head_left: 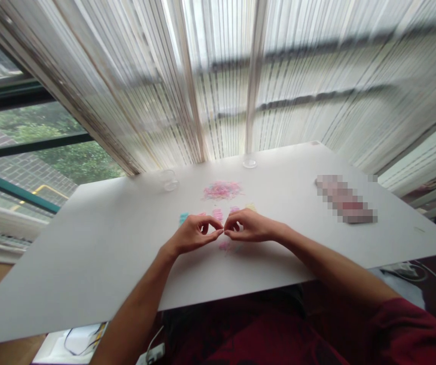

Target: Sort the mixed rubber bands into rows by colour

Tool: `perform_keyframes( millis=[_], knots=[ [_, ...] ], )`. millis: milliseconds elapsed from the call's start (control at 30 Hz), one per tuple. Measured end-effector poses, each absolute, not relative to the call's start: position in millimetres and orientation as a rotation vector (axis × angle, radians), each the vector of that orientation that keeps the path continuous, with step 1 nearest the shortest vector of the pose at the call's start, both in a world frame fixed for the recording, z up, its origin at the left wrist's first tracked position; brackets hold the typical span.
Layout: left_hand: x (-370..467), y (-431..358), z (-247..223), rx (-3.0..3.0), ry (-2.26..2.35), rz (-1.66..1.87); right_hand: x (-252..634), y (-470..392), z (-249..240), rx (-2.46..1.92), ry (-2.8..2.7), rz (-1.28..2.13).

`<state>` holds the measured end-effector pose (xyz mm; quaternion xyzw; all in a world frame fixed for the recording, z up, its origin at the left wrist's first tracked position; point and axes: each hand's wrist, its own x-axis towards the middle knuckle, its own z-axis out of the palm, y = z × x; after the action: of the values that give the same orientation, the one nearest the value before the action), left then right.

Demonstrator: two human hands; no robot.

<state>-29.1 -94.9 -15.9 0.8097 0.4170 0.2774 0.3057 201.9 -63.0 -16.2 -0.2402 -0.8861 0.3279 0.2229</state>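
Note:
My left hand (pixel 197 234) and my right hand (pixel 248 226) meet above the middle of the table, thumb and forefinger of each pinched, fingertips almost touching. Whatever lies between the fingertips is too small to make out. Just beyond the hands is a row of small colour groups: teal pieces (pixel 183 218), pink pieces (pixel 217 215), purple pieces (pixel 234 209) and yellow pieces (pixel 251 207), partly hidden by the hands. Farther back lies a loose mixed pile of thin, mostly pink pieces (pixel 223 190). A few more pink bits (pixel 224 246) lie under the hands, towards me.
A white table (pixel 126 243) spans the view. A clear round container (pixel 169 181) stands at the back left, and a clear round lid or dish (pixel 250 162) at the back. On the right lies a pixelated oblong object (pixel 347 200). Striped curtains (pixel 225 76) hang behind the table.

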Motion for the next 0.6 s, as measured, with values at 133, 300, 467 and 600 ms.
perform_keyframes(
  millis=[133,300,467,600],
  knots=[
    [-28,-95,-15,2.124,1.127,0.759,203,-63,-15,-0.655,-2.448,0.943],
    [-28,-95,-10,2.095,1.142,0.794,207,-61,-11,-0.654,-2.406,0.937],
    [-28,-95,-9,2.086,1.167,0.801,211,-59,-8,-0.67,-2.395,0.912],
    [-28,-95,-11,2.067,1.175,0.823,213,-59,-5,-0.664,-2.383,0.907]
  ],
)
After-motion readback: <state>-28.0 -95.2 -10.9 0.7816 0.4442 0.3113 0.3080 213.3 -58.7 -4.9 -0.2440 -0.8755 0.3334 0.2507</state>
